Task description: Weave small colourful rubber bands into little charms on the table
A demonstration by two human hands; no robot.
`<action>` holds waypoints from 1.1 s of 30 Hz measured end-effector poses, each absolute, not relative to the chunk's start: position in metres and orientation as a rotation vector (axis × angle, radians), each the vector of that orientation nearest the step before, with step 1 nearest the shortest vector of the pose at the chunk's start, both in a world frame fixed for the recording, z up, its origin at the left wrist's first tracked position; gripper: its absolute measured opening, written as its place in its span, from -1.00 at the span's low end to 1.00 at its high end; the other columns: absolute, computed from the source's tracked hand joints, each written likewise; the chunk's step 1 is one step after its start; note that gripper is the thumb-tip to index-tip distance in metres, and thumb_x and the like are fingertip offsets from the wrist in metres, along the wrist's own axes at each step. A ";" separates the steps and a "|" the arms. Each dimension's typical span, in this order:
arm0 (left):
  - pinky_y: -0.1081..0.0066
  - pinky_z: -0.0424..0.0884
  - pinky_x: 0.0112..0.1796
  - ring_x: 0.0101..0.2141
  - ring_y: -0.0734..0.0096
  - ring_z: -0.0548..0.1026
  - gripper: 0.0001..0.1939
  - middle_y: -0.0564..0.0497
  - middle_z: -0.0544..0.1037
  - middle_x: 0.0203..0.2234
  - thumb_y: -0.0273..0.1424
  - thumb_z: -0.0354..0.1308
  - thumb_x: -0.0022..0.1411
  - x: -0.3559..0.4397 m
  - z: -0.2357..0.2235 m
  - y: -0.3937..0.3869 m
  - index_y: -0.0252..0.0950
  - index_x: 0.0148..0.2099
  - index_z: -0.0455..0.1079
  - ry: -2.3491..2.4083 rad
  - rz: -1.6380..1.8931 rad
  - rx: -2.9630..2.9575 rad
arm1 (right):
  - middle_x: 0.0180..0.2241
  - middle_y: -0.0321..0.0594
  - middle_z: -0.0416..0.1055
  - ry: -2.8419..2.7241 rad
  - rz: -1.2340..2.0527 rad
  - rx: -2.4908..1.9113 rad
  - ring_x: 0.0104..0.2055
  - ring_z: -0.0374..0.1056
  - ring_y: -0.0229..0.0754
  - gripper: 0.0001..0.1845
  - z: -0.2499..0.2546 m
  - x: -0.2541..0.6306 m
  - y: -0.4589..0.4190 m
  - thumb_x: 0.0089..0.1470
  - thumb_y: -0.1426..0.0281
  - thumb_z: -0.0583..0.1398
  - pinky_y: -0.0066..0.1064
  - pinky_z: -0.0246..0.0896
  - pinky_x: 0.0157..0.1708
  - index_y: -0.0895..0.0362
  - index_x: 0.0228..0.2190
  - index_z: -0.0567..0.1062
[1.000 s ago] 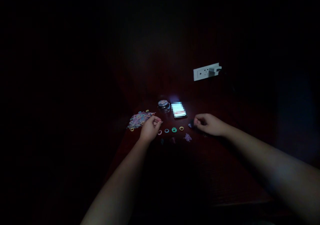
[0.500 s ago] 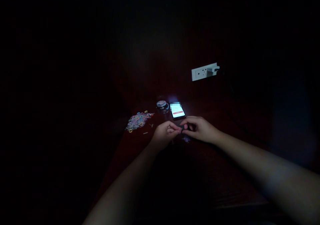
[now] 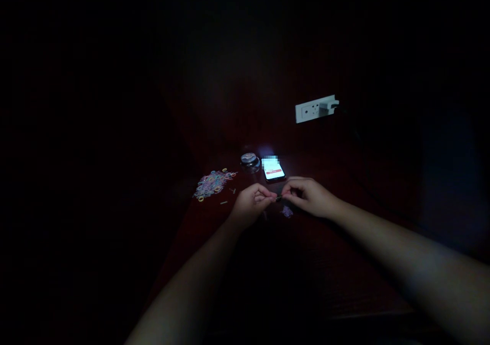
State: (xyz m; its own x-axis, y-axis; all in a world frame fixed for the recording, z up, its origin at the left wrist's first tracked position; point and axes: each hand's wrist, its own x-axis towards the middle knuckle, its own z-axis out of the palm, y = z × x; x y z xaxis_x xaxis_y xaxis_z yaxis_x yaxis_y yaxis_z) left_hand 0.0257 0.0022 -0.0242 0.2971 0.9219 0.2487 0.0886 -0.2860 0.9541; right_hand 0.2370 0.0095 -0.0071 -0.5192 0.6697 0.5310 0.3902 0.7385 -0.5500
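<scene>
My left hand (image 3: pixel 252 202) is closed in a pinch, thumb against the fingertips. Facing it, my right hand (image 3: pixel 306 194) pinches too, its fingertips very close to those of the left. A tiny dark, yellowish thing (image 3: pixel 279 198) shows between the two pinches, too small and dim to name. Just below the fingers lies a small purple cluster of what look like elastic bands (image 3: pixel 287 212). A larger heap of multicoloured small elastic bands (image 3: pixel 214 183) is spread to the left of my left hand.
Beyond my hands lies a phone (image 3: pixel 273 170) with its screen lit. A round lidded jar (image 3: pixel 249 161) stands beside it. A socket panel (image 3: pixel 316 109) with a plug and dark cable is on the wall. Small slim pieces (image 3: pixel 224 202) lie on the dark reddish table (image 3: pixel 206 232).
My right hand's fingers have closed from a looser, parted curve into a pinch near the left fingertips. The small thing between them now shows. The view has shifted slightly.
</scene>
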 end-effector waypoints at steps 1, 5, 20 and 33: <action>0.40 0.49 -0.21 -0.26 0.38 0.58 -0.81 -0.11 0.61 -0.27 -0.40 0.29 0.07 0.024 -0.025 0.004 -0.33 -0.31 0.33 0.960 1.129 1.637 | -0.45 -0.23 0.37 -2.174 0.472 -0.798 -0.47 0.26 -0.28 -0.83 -0.007 0.237 0.009 0.11 0.34 0.15 -0.46 0.16 -0.47 0.15 -0.43 0.49; 0.43 0.48 -0.33 -0.36 0.41 0.56 -0.82 -0.06 0.59 -0.38 -0.35 0.25 0.10 0.008 -0.029 0.019 -0.31 -0.30 0.34 1.153 1.202 1.756 | -0.45 -0.22 0.37 -2.154 0.482 -0.822 -0.45 0.27 -0.26 -0.82 -0.006 0.238 0.009 0.11 0.34 0.16 -0.44 0.16 -0.45 0.15 -0.44 0.48; 0.39 0.42 -0.23 -0.26 0.34 0.51 -0.77 0.00 0.58 -0.27 -0.26 0.22 0.15 0.006 -0.004 0.002 -0.21 -0.15 0.47 1.326 1.045 2.496 | -0.46 -0.25 0.35 -2.122 0.562 -0.800 -0.49 0.24 -0.30 -0.81 -0.006 0.232 0.003 0.12 0.31 0.16 -0.47 0.15 -0.48 0.17 -0.42 0.48; 0.48 0.36 -0.33 -0.39 0.49 0.50 -0.90 0.10 0.60 -0.40 -0.36 0.16 0.20 0.028 0.001 -0.016 -0.21 -0.25 0.50 1.263 1.063 2.589 | -0.47 -0.25 0.34 -2.096 0.636 -0.815 -0.50 0.23 -0.30 -0.83 -0.008 0.233 0.001 0.11 0.32 0.16 -0.46 0.15 -0.50 0.17 -0.41 0.48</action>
State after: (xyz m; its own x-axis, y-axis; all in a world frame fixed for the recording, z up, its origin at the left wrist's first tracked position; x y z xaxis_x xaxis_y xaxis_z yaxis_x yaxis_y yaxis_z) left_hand 0.0280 -0.0156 0.0010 0.4227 0.7175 0.5537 0.6684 -0.6594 0.3442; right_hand 0.2335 0.0010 -0.0083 -0.4878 0.7257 0.4852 0.3337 0.6686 -0.6645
